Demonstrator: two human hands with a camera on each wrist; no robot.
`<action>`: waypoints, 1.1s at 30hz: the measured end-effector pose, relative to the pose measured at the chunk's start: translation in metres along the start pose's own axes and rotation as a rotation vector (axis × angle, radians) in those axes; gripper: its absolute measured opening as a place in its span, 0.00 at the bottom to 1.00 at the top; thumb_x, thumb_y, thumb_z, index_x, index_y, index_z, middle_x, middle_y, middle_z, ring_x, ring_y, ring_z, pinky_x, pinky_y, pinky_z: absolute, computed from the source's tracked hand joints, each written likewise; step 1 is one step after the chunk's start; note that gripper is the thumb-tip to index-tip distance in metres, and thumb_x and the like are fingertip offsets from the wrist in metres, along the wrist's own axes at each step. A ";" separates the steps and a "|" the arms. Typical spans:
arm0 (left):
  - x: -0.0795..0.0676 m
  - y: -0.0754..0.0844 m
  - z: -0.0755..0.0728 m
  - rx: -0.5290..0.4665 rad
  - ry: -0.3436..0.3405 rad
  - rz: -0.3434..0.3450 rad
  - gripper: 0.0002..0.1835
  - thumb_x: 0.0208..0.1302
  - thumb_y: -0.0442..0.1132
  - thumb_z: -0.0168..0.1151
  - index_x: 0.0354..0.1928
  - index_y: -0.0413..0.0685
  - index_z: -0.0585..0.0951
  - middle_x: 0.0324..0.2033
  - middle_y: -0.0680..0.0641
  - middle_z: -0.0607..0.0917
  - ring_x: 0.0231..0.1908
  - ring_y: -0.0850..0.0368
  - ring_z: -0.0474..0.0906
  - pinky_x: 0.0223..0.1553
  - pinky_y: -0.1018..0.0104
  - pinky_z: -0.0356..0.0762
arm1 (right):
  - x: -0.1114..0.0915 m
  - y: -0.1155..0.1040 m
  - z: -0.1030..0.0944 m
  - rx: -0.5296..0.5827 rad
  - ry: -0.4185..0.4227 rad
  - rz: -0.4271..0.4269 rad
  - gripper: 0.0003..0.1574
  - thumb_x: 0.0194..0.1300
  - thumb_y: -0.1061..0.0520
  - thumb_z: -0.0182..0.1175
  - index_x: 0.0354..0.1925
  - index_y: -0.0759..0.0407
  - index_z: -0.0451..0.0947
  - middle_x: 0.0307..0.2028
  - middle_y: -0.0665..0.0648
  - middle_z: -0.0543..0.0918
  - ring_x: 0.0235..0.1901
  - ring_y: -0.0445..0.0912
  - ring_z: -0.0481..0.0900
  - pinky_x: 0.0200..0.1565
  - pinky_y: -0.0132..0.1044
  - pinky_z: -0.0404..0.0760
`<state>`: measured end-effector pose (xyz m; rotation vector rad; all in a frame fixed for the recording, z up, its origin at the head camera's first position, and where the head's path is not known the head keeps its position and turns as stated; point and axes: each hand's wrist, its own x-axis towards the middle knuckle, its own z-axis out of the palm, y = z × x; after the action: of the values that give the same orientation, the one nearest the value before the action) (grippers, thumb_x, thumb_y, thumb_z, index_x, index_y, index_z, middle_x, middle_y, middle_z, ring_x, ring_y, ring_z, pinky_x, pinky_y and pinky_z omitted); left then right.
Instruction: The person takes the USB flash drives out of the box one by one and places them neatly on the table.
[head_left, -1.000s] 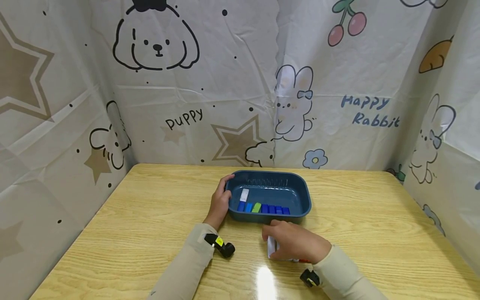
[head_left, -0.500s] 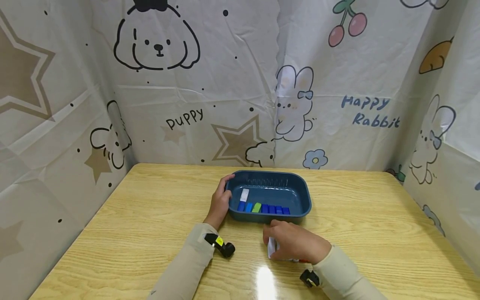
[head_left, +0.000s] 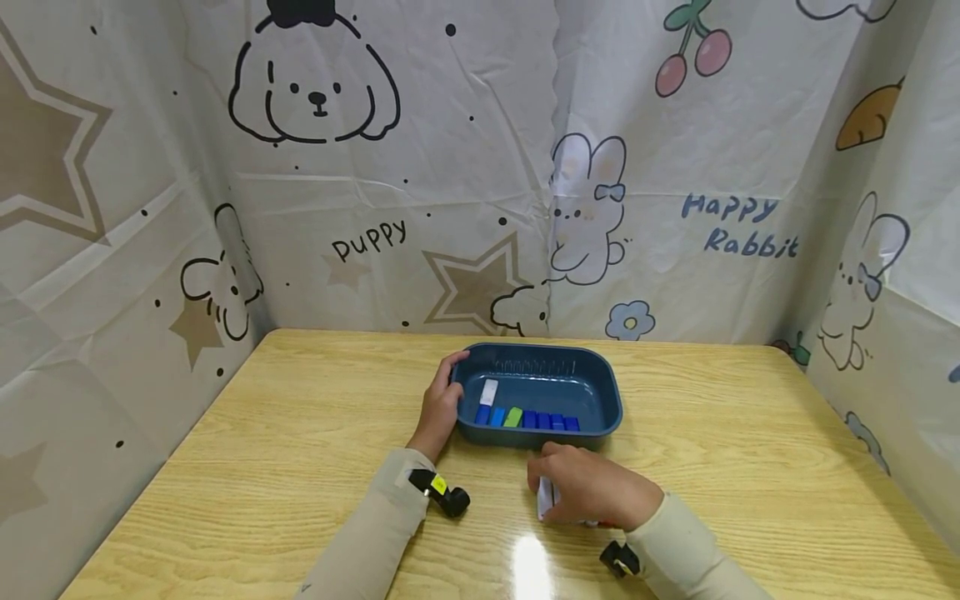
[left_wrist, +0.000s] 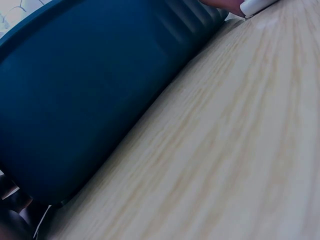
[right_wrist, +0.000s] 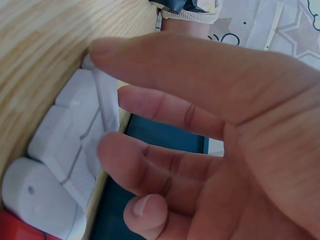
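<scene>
A blue-green plastic tray (head_left: pixel 546 437) stands on the table, its left end held by my left hand (head_left: pixel 438 408), with the thumb and fingers at the rim. Inside it, along the near wall, lies a row of small blocks: several dark blue, a light blue one (head_left: pixel 498 416), a green one (head_left: pixel 513 417) and a white one (head_left: pixel 489 392). In front of the tray my right hand (head_left: pixel 592 485) pinches a slim white block (right_wrist: pixel 107 97) between thumb and fingertips. That block is at the end of a row of white blocks (right_wrist: pixel 55 140), mostly hidden under the hand in the head view.
At the other end of the white row lies a rounded white piece (right_wrist: pixel 37 197) with a dark dot, then something red (right_wrist: pixel 20 229). A wooden table (head_left: pixel 315 433) spreads around the tray. Printed curtains (head_left: pixel 480 167) close off the back and sides.
My right hand has shifted very slightly to the right along with the white block. The left hand and the tray hold still.
</scene>
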<state>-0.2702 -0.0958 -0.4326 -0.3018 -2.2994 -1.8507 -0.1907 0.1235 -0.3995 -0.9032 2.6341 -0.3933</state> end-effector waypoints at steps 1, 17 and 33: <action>0.002 -0.005 0.000 -0.002 0.002 0.000 0.30 0.59 0.26 0.41 0.66 0.39 0.67 0.68 0.38 0.65 0.70 0.43 0.55 0.68 0.46 0.49 | 0.000 0.000 0.000 -0.001 0.001 0.001 0.18 0.46 0.53 0.76 0.36 0.48 0.79 0.34 0.47 0.73 0.29 0.40 0.70 0.33 0.32 0.73; 0.014 -0.037 0.006 -0.006 0.027 0.010 0.30 0.59 0.31 0.40 0.65 0.53 0.68 0.69 0.49 0.66 0.70 0.50 0.55 0.69 0.47 0.49 | -0.002 0.000 0.000 -0.008 0.007 0.002 0.19 0.45 0.53 0.76 0.36 0.48 0.79 0.35 0.48 0.74 0.31 0.40 0.71 0.34 0.33 0.74; 0.015 -0.038 0.006 -0.002 0.020 -0.007 0.30 0.60 0.32 0.39 0.66 0.53 0.67 0.69 0.50 0.65 0.71 0.52 0.53 0.69 0.48 0.47 | -0.002 0.000 0.000 -0.001 0.005 0.005 0.19 0.46 0.53 0.76 0.36 0.48 0.79 0.35 0.48 0.73 0.30 0.40 0.71 0.34 0.33 0.75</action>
<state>-0.2943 -0.0968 -0.4656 -0.2740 -2.2889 -1.8508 -0.1892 0.1249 -0.3987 -0.8964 2.6410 -0.3938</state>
